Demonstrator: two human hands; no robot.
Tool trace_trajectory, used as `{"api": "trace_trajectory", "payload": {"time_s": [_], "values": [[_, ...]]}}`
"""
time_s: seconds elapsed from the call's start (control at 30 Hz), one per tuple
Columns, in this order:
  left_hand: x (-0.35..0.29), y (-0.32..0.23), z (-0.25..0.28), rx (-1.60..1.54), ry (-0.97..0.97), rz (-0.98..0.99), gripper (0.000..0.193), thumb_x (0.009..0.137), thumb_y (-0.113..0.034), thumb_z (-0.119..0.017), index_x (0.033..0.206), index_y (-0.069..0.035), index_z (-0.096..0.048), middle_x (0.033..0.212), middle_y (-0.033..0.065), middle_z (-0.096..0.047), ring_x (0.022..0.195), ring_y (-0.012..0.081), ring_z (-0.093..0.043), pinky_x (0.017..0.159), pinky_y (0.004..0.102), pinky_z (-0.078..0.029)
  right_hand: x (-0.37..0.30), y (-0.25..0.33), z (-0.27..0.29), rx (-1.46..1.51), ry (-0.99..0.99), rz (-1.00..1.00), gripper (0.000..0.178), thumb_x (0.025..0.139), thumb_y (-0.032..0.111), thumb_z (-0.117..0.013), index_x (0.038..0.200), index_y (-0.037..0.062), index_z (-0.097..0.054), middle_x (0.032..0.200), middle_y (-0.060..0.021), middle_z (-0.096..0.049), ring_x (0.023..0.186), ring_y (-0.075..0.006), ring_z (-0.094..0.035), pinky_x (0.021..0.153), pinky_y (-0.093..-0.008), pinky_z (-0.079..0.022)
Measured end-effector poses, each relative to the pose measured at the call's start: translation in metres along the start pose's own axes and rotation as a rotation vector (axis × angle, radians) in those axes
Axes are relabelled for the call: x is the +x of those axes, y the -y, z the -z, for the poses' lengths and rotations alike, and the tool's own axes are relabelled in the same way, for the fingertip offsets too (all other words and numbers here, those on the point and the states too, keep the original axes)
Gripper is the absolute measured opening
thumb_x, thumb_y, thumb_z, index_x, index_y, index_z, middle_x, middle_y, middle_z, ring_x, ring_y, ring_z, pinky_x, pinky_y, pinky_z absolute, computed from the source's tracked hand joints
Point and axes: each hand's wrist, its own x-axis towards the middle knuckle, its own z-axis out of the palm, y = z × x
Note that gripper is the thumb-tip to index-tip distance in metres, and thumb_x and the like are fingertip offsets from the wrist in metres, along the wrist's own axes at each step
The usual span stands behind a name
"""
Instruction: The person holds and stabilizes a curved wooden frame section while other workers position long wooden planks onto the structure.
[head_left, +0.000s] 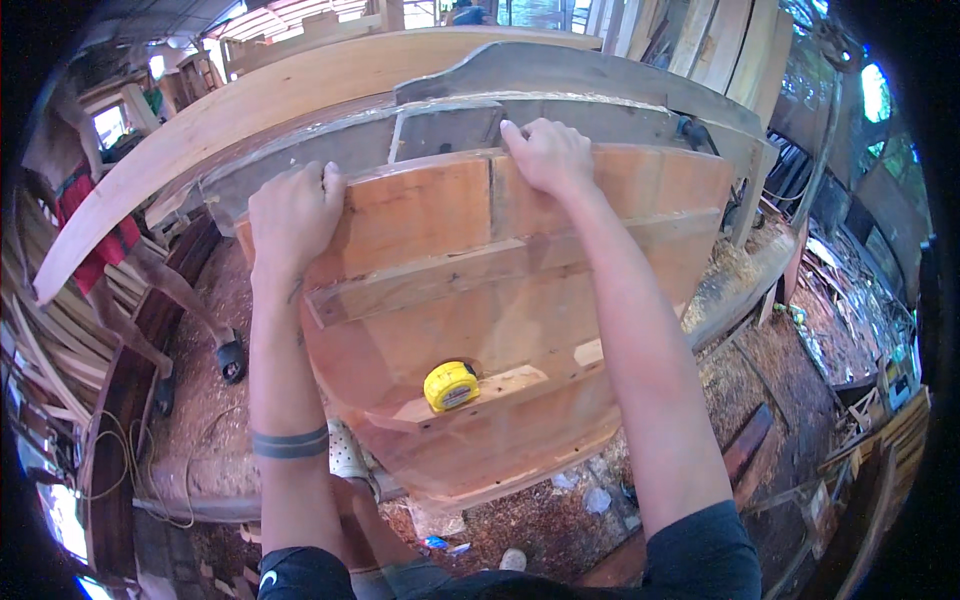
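A broad reddish-brown wooden panel (410,215) stands tilted in front of me, joined from boards. Two battens cross its face: an upper batten (430,280) and a lower batten (515,390). My left hand (293,218) is closed over the panel's upper left corner. Farther right, my right hand (550,157) grips the top edge, close to a dark seam between boards. A yellow tape measure (451,386) rests on the lower batten, touched by neither hand. The undersides of the fingers are hidden behind the panel.
Behind the panel runs a grey workbench (350,140) bearing a long pale plank (280,95) and a curved-edged board (560,70). At left stands another person in red shorts (100,225). Wood shavings (520,530) cover the floor, and a cord (130,470) lies at lower left.
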Motion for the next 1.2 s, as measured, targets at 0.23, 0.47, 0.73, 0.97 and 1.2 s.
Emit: {"api": "trace_trajectory", "payload": {"time_s": [0.23, 0.47, 0.73, 0.97, 1.2], "values": [[-0.0001, -0.0001, -0.0005, 0.025, -0.028, -0.019, 0.040, 0.093, -0.030, -0.043, 0.075, -0.003, -0.066, 0.075, 0.0190, -0.066, 0.073, 0.0376, -0.064, 0.070, 0.0495, -0.049, 0.0009, 0.0002, -0.0001, 0.000, 0.019, -0.014, 0.052, 0.089, 0.052, -0.044, 0.086, 0.0102, -0.076, 0.091, -0.0207, -0.070, 0.091, -0.0366, -0.067, 0.086, -0.0461, -0.049], [0.0003, 0.0006, 0.0011, -0.004, 0.051, 0.033, 0.042, 0.095, -0.034, -0.041, 0.078, -0.004, -0.065, 0.080, 0.0224, -0.065, 0.080, 0.0429, -0.062, 0.072, 0.0534, -0.046, -0.0006, 0.0012, 0.0022, -0.002, 0.023, -0.003, 0.053, 0.090, 0.051, -0.043, 0.087, 0.0097, -0.076, 0.092, -0.0196, -0.070, 0.092, -0.0367, -0.067, 0.086, -0.0464, -0.049], [-0.0001, 0.0000, 0.0001, -0.001, -0.010, 0.014, 0.041, 0.093, -0.032, -0.043, 0.074, -0.003, -0.067, 0.072, 0.0199, -0.066, 0.072, 0.0387, -0.064, 0.069, 0.0504, -0.050, 0.0009, 0.0025, 0.0034, -0.044, 0.045, -0.015, 0.054, 0.090, 0.051, -0.042, 0.086, 0.0081, -0.075, 0.092, -0.0217, -0.069, 0.092, -0.0387, -0.066, 0.086, -0.0471, -0.049], [0.0006, 0.0012, 0.0003, -0.007, 0.038, 0.020, 0.041, 0.095, -0.032, -0.042, 0.078, -0.003, -0.065, 0.078, 0.0219, -0.065, 0.076, 0.0414, -0.063, 0.070, 0.0523, -0.047, 0.0017, 0.0012, 0.0011, -0.038, 0.022, -0.008, 0.052, 0.090, 0.051, -0.043, 0.090, 0.0113, -0.076, 0.092, -0.0224, -0.069, 0.092, -0.0392, -0.066, 0.086, -0.0478, -0.049], [-0.0002, 0.0015, -0.0018, -0.007, -0.047, -0.005, 0.041, 0.092, -0.031, -0.044, 0.073, -0.003, -0.068, 0.071, 0.0200, -0.066, 0.071, 0.0379, -0.065, 0.069, 0.0493, -0.051, 0.0015, 0.0003, 0.0003, -0.039, 0.026, -0.011, 0.051, 0.090, 0.051, -0.043, 0.091, 0.0122, -0.076, 0.092, -0.0229, -0.069, 0.092, -0.0404, -0.065, 0.087, -0.0477, -0.049]]}}
